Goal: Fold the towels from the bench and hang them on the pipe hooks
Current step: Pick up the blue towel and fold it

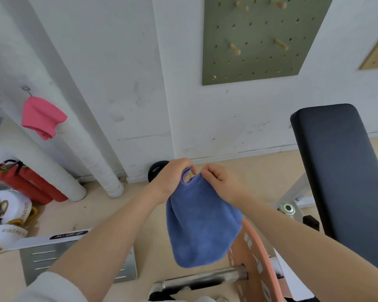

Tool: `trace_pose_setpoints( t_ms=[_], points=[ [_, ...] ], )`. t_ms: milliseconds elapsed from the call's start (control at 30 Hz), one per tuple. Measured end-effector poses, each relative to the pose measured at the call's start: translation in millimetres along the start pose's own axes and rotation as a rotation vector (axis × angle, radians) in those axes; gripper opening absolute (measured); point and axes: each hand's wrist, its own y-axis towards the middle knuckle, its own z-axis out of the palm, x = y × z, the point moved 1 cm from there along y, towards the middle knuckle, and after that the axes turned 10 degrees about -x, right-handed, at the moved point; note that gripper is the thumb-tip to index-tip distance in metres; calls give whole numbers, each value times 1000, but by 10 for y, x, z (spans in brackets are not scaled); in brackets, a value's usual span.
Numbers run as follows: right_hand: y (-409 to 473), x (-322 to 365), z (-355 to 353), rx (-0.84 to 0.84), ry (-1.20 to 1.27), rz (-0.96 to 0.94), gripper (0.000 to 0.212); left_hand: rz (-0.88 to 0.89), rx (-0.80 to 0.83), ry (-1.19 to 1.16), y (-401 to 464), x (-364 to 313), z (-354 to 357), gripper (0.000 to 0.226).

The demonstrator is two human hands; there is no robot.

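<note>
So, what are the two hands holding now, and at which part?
Both hold the blue towel at its top edge: the left hand pinches the hanging loop, the right hand the corner beside it.

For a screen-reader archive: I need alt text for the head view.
Both hands, left hand and right hand, hold a folded blue towel by its hanging loop in mid-air. A pink towel already hangs from a hook on a white pipe at left; a black bench stands at right.

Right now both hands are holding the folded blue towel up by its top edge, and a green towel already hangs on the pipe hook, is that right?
Not quite: the head view shows the hanging towel is pink, not green. The rest holds.
</note>
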Motion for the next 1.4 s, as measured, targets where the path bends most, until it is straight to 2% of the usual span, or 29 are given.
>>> trace_pose_setpoints(
  t_ms=[100,167,233,300,367,467,533,633,733,900,1000,1067,1133,1233,1300,1400],
  points=[
    [77,21,79,68,-86,-42,30,0,63,322,24,18,9,38],
    [119,-5,111,130,-101,-25,35,75,118,615,56,103,10,36],
    [160,-25,131,196,-117,-13,38,125,170,718,99,188,-13,36],
    [185,-27,147,233,-92,9,38,130,195,655,124,234,-59,44],
    [205,-38,146,247,-53,44,39,152,161,611,148,261,-145,40],
    [216,-21,106,306,-85,76,44,135,41,599,221,378,-274,27],
    [242,-37,68,342,-136,104,46,108,-84,582,259,432,-337,29],
    [306,-115,-9,258,-140,182,48,76,-261,528,330,471,-470,37],
    [351,-206,-115,151,-104,218,48,33,-327,486,422,600,-691,41],
    [415,-200,-107,1,239,342,30,-59,-260,376,471,795,-886,40],
    [482,-139,-17,-113,412,429,23,-209,-314,88,508,836,-967,41],
    [531,-171,-15,-208,383,485,34,-398,-341,-156,519,843,-1061,40],
    [569,-218,-31,-304,370,538,42,-513,-306,-340,546,842,-1141,41],
    [613,-250,-7,-432,463,616,38,-528,-212,-510,631,793,-1192,41],
    [636,-267,7,-539,540,683,28,-509,-125,-566,686,783,-1214,37],
    [625,-280,-32,-550,671,696,17,-431,-3,-556,721,805,-1258,26]
  ],
)
